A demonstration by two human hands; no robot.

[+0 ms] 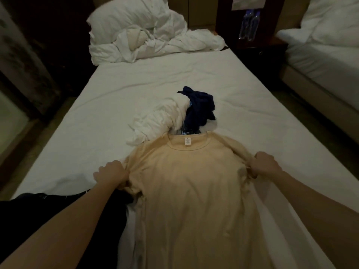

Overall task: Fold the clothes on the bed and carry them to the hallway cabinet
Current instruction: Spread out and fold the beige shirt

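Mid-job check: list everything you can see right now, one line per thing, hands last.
T-shirt: one, beige, spread flat on the near bed, collar away.
White garment: one, crumpled, beyond the collar.
Dark blue garment: one, crumpled beside it.
Duvet: one, white, heaped at the bedhead.
Bed: white sheet.
Second bed: white, right.
Water bottles: two, on the nightstand.
Left hand: grips the shirt's sleeve.
Right hand: grips the other sleeve.
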